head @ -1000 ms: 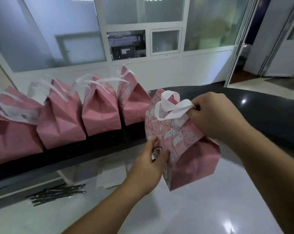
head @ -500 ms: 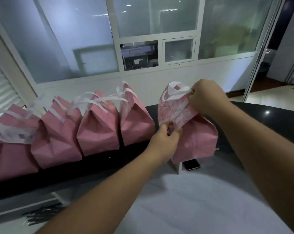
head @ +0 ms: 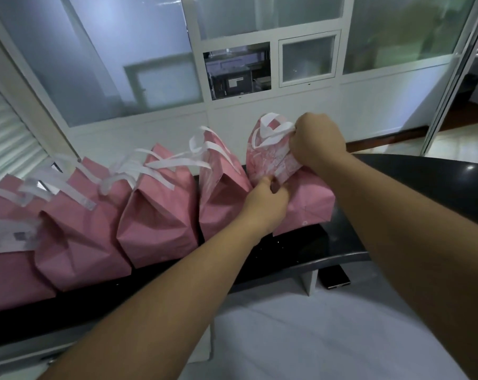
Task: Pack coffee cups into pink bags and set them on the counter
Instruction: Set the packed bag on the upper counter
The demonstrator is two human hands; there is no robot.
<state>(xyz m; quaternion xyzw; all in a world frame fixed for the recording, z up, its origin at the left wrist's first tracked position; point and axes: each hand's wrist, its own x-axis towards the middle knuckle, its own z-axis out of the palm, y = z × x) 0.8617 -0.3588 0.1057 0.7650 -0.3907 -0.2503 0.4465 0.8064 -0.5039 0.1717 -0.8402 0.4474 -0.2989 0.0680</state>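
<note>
Two hands are gripping the pink bag (head: 309,204): our right hand (head: 316,141) is pinching its white handles (head: 270,130), our left hand (head: 265,205) its folded side. We are judging it light, crushable paper, standing on the black counter (head: 396,187) beside the bag row (head: 155,209).

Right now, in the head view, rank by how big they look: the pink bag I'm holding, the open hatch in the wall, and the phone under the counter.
1. pink bag, gripped by the left hand and right hand
2. open hatch
3. phone, partly hidden by the counter

The hatch is farther away, so its true size is unsure.
</note>
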